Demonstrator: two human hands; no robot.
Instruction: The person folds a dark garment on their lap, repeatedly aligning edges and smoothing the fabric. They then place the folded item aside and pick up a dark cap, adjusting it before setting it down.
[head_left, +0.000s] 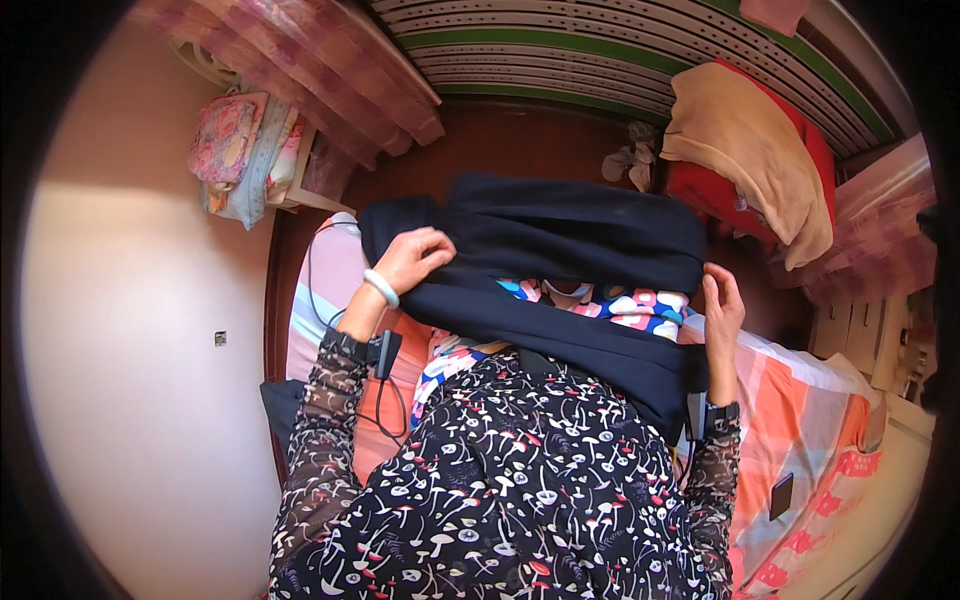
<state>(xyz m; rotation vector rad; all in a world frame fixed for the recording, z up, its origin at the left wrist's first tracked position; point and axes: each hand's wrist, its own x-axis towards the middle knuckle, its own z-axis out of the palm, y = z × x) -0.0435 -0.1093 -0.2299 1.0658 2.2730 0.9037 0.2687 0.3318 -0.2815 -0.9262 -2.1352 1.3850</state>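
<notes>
Dark navy trousers (570, 225) lie bunched crosswise in front of me, their two legs spread apart, over a colourful patterned cloth (645, 307). My left hand (416, 259) rests at the left part of the dark fabric, fingers curled; whether it pinches the cloth cannot be told. A pale bangle (381, 288) is on that wrist. At the right edge of the fabric is my right hand (722, 300), raised with its fingers bent near the cloth's end; its grip is also unclear. Both wrists carry dark strapped devices with cables.
I am at a bed with a checked sheet (772, 405); a dark phone-like object (781, 496) lies on it at right. Folded floral bedding (229, 142) is piled at upper left. A beige blanket (750, 142) covers a red item at upper right. A black cable (311, 281) runs along the left.
</notes>
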